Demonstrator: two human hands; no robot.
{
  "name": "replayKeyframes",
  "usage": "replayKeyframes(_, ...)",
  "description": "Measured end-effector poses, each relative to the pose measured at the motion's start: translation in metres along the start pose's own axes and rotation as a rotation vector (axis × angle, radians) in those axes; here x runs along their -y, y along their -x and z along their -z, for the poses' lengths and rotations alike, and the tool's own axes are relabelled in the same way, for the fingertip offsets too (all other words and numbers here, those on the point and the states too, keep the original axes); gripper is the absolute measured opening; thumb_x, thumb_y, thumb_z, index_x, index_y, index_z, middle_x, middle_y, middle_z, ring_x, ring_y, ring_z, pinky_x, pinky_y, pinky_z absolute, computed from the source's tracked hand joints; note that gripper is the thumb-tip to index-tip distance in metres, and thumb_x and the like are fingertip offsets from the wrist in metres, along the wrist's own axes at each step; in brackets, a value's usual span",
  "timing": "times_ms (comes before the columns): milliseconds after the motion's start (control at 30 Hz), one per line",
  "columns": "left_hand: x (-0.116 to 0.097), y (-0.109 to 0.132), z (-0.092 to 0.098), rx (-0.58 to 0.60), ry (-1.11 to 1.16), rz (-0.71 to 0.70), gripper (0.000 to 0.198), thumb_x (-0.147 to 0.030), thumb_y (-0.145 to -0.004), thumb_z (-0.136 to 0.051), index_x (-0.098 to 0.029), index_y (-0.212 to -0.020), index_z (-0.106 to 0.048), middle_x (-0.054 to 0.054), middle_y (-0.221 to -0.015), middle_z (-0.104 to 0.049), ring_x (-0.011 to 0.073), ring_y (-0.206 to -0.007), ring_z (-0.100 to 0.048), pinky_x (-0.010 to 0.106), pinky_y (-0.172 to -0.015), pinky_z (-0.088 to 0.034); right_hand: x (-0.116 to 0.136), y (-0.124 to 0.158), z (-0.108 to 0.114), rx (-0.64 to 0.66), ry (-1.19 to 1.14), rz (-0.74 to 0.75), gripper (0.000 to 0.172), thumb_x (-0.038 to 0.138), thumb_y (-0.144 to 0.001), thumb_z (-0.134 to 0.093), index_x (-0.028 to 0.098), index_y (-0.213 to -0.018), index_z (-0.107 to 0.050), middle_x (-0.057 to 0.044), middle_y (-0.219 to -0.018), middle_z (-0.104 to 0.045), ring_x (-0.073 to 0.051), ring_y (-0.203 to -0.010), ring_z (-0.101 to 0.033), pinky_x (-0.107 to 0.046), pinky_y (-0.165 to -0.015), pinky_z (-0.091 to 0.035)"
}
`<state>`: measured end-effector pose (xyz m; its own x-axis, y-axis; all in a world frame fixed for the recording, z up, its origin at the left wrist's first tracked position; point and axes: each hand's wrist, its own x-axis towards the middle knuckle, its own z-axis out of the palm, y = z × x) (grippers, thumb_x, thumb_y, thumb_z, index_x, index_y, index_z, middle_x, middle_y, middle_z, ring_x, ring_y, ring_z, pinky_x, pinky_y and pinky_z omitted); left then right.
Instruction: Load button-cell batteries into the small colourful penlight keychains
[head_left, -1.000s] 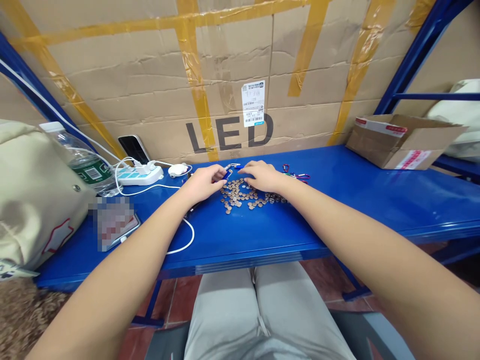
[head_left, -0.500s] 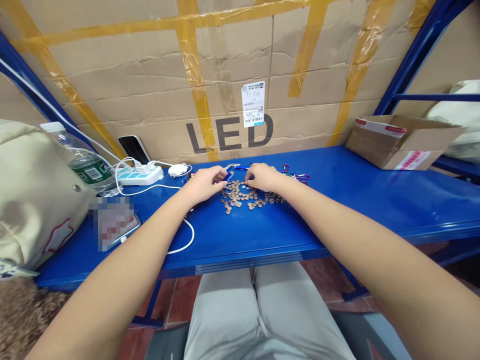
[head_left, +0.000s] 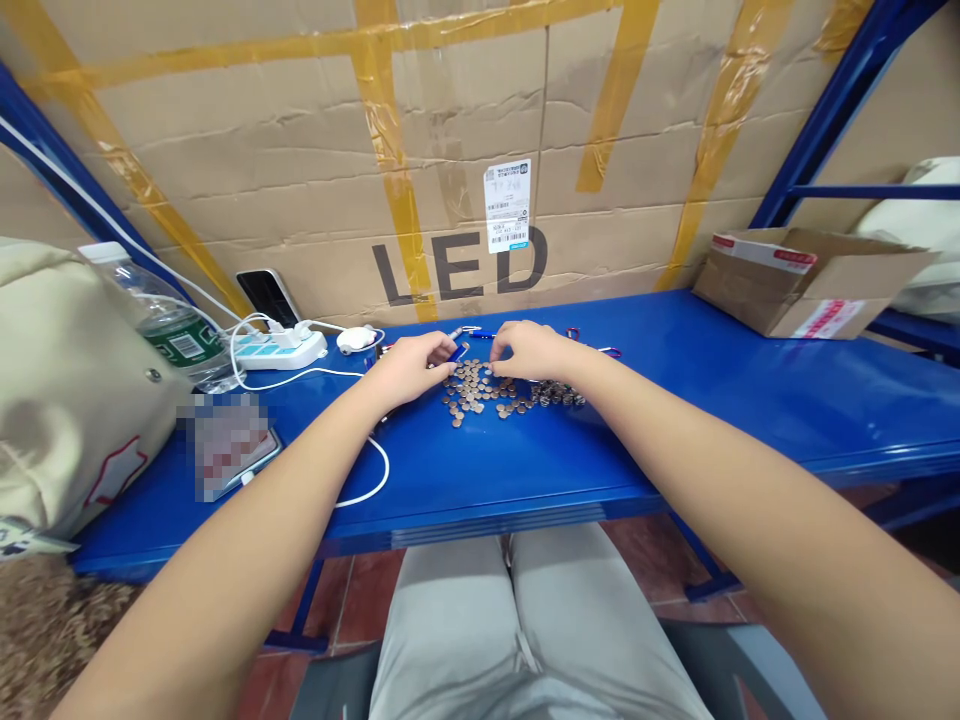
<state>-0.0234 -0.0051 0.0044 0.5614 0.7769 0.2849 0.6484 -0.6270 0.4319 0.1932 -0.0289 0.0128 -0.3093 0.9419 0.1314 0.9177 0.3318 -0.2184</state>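
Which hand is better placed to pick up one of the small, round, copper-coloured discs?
Probably the right hand: its bent fingers point down at the small, round, copper-coloured discs, while the left hand seems to hold a slim blue object.

A: Cam?
B: Single head view, aimed forward and down, close in.
A: Framing?
B: Left hand and right hand mid-frame, wearer's lap bottom centre, table across the middle, cardboard across the top.

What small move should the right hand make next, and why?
Probably pinch one disc from the small round discs: the right hand has its fingertips beside them, and the left hand holds a small blue item.
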Motion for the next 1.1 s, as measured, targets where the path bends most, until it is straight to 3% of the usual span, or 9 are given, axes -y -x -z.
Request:
replayKeyframes(267, 0.003, 0.0, 0.0, -0.001, 0.008, -0.016, 0.023, -0.027, -0.081, -0.06, -0.019, -0.103, -0.062, 0.005, -0.102, -0.071, 0.0191, -0.094, -0.067, 0.037, -0.089, -0.053, 0.002, 0.001, -0.004, 0.069, -0.029, 0.175, 0.017, 0.028, -0.075, -0.065, 0.028, -0.089, -0.075, -0.004, -0.102, -0.07, -0.024, -0.1, -0.06, -0.036, -0.085, -0.045)
replayKeyframes(400, 0.002, 0.0, 0.0, 0.012, 0.0, -0.016, 0.024, -0.029, -0.082, -0.06, -0.02, -0.104, -0.062, 0.006, -0.102, -0.071, 0.0198, -0.095, -0.067, 0.037, -0.089, -0.053, -0.003, -0.001, -0.008, 0.069, -0.058, 0.187, 0.01, 0.025, -0.074, -0.067, 0.024, -0.082, -0.074, -0.005, -0.097, -0.07, -0.023, -0.097, -0.061, -0.035, -0.086, -0.046)
replayKeyframes(467, 0.002, 0.0, 0.0, 0.018, -0.002, -0.016, 0.024, -0.029, -0.082, -0.06, -0.02, -0.104, -0.062, 0.006, -0.102, -0.072, 0.0201, -0.095, -0.067, 0.037, -0.089, -0.053, -0.005, -0.003, -0.009, -0.006, -0.072, 0.191, 0.009, 0.025, -0.075, -0.066, 0.022, -0.081, -0.073, -0.006, -0.1, -0.068, -0.023, -0.097, -0.061, -0.036, -0.086, -0.046)
replayKeyframes(633, 0.0, 0.001, 0.0, 0.028, 0.007, -0.025, 0.022, -0.025, -0.08, -0.06, -0.02, -0.102, -0.063, 0.005, -0.102, -0.072, 0.0197, -0.095, -0.067, 0.037, -0.09, -0.053, -0.005, -0.006, -0.007, -0.367, -0.249, 0.304, 0.011, 0.024, -0.08, -0.061, 0.018, -0.084, -0.069, -0.008, -0.103, -0.065, -0.022, -0.099, -0.06, -0.038, -0.091, -0.046)
replayKeyframes(700, -0.002, 0.001, 0.0, 0.021, 0.027, -0.037, 0.021, -0.026, -0.081, -0.06, -0.02, -0.1, -0.063, 0.005, -0.101, -0.072, 0.0195, -0.094, -0.068, 0.036, -0.088, -0.053, -0.003, -0.007, -0.007, -0.422, -0.319, 0.379, 0.01, 0.024, -0.081, -0.061, 0.017, -0.084, -0.068, -0.008, -0.101, -0.065, -0.021, -0.099, -0.061, -0.038, -0.092, -0.046)
replayKeyframes(867, -0.005, 0.002, 0.0, 0.009, 0.056, -0.044, 0.021, -0.024, -0.081, -0.061, -0.019, -0.101, -0.064, 0.005, -0.099, -0.072, 0.0187, -0.093, -0.068, 0.035, -0.088, -0.053, 0.001, -0.006, -0.009, -0.392, -0.371, 0.433, 0.012, 0.025, -0.082, -0.06, 0.019, -0.088, -0.069, -0.008, -0.1, -0.067, -0.021, -0.1, -0.061, -0.039, -0.092, -0.046)
replayKeyframes(1100, -0.005, 0.002, 0.0, -0.001, 0.096, -0.03, 0.02, -0.023, -0.081, -0.06, -0.018, -0.1, -0.062, 0.005, -0.1, -0.071, 0.0182, -0.094, -0.068, 0.036, -0.09, -0.053, -0.001, -0.005, -0.007, -0.316, -0.321, 0.373, 0.019, 0.024, -0.083, -0.06, 0.019, -0.099, -0.07, -0.007, -0.105, -0.068, -0.019, -0.102, -0.061, -0.035, -0.093, -0.045)
